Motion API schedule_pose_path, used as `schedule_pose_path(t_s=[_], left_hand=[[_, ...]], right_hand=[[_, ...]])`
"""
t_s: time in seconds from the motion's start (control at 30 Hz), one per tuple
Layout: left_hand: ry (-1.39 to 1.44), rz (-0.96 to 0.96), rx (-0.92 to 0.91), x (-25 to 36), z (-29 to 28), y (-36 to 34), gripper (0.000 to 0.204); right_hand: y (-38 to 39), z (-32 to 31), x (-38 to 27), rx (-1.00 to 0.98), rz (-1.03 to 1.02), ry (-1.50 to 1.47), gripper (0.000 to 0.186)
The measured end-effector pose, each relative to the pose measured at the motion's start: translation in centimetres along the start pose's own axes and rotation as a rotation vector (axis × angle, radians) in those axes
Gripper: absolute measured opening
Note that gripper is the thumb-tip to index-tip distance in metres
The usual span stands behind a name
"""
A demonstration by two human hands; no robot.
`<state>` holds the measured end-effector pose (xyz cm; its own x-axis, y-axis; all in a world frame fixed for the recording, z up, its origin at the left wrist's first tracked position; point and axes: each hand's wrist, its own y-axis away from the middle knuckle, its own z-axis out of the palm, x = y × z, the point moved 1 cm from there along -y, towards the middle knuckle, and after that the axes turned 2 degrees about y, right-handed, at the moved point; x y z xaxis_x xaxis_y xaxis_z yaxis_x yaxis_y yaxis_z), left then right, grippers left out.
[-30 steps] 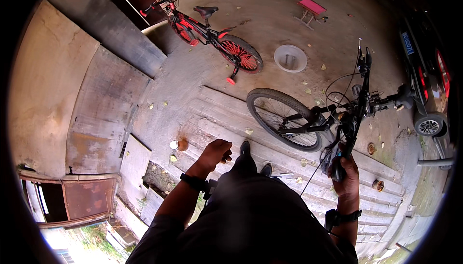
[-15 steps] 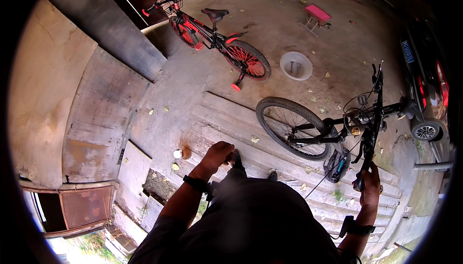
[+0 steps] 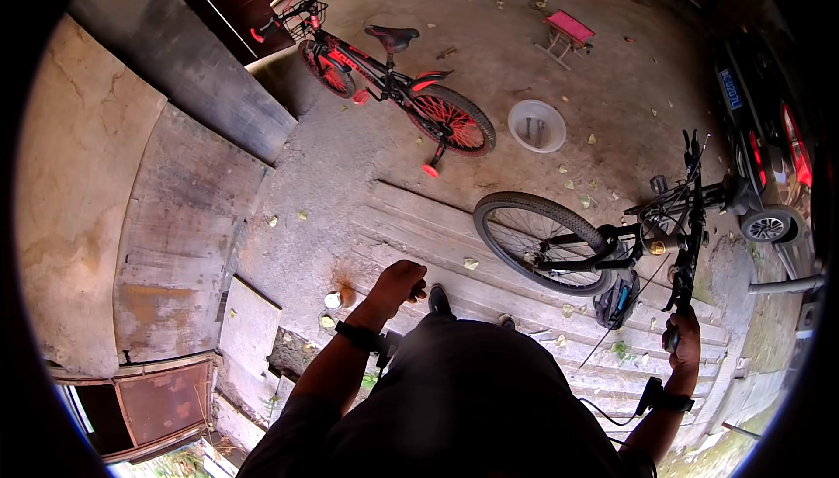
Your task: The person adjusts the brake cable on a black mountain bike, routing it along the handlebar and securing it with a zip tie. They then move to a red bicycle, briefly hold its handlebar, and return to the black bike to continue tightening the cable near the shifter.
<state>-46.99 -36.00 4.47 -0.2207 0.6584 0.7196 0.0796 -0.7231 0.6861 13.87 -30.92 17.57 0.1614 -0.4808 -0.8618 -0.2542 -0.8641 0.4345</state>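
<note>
My right hand [image 3: 684,338] is wrapped round the near handlebar grip of a black bicycle [image 3: 622,251], which stands upright at my right. The bicycle's front wheel [image 3: 542,242] points left, over the boards. My left hand [image 3: 398,288] hangs in the air in front of my body, its fingers curled in, and nothing shows in it. It is apart from the bicycle. Below it one of my dark shoes [image 3: 440,301] shows on the planks. Both wrists wear dark bands.
A red and black bicycle [image 3: 393,85] stands ahead on the left. A white basin [image 3: 537,126] holding tools, a pink-topped folding stool [image 3: 570,27] and a parked dark car [image 3: 765,137] lie farther off. A grey-black bag [image 3: 617,299] rests on the planks. Large panels [image 3: 188,233] line the left.
The whole view has shifted slightly. My right hand and the handlebar sit a little farther right and lower, with the hand still on the grip. More of my shoe shows. My left hand remains curled.
</note>
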Motion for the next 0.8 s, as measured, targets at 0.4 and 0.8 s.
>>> schedule_pose_path(t_s=[0.4, 0.8], left_hand=[[0.001, 0.021, -0.021, -0.8, -1.8, 0.2, 0.033], [-0.026, 0.048, -0.017, -0.8, -1.6, -0.7, 0.025]], right_hand=[[0.1, 0.9, -1.0, -0.046, 0.063, -0.056, 0.048], [0.4, 0.8, -0.8, -0.067, 0.039, -0.104, 0.049]])
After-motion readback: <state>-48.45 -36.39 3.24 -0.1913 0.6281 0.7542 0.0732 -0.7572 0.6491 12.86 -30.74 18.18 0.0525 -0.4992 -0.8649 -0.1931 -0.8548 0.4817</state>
